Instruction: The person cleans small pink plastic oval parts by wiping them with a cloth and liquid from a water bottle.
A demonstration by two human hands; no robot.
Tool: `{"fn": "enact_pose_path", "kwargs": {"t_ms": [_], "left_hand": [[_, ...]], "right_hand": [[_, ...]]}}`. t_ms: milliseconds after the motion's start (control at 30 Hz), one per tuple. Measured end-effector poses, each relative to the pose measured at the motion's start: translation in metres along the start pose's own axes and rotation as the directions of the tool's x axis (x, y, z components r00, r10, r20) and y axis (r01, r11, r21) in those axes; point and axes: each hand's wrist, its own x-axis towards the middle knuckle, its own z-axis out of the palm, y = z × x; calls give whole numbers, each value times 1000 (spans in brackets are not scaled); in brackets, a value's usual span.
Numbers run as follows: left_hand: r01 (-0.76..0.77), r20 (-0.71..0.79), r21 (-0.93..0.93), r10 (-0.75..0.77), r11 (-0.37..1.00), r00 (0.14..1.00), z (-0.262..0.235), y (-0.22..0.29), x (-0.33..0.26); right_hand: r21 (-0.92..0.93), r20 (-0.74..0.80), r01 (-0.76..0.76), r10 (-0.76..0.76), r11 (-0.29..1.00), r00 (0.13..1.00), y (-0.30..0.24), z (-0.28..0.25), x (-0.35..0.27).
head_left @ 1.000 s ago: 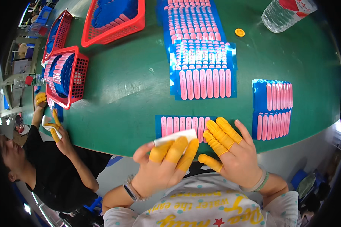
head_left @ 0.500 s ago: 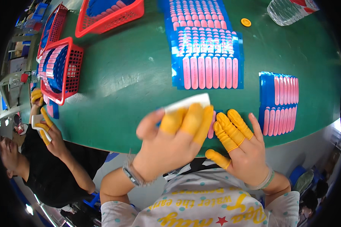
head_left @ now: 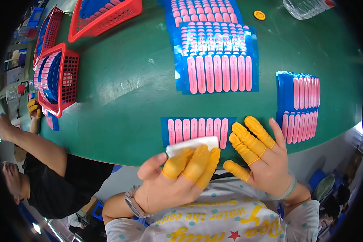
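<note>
white strip (head_left: 191,144) lengthwise left-right, left hand (head_left: 177,177) apparently pinching it

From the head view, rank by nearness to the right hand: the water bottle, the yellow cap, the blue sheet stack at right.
From the right hand:
1. Blue sheet stack, just up-right of it.
2. Yellow cap, far edge.
3. Water bottle, far right corner.

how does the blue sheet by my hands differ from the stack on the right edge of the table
The blue sheet by the hands is a single sheet with one row of pink strips; the stack on the right is several sheets piled, showing two rows. The single sheet is touched by both hands, the left hand pressing a white pad at its lower edge and the right hand at its right end; the stack lies untouched. Both are blue with pink strips on the green table.
</note>
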Motion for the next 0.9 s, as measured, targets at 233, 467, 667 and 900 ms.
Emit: {"fn": "enact_pose_path", "kwargs": {"t_ms": [233,467,667,900], "left_hand": [[-11,-92,32,14,999,996,26,-14,41],[-274,48,273,271,922,961,16,10,-21],[-151,-7,121,153,981,988,16,3,-6],[-74,-134,-11,72,997,988,33,-12,43]], "right_hand": [[-44,17,-42,43,998,999,-7,-3,1],[-22,56,-32,33,999,998,-9,-6,0],[15,76,-43,41,999,996,-7,-7,-1],[-9,56,-66,66,998,996,-12,-4,-7]]}}
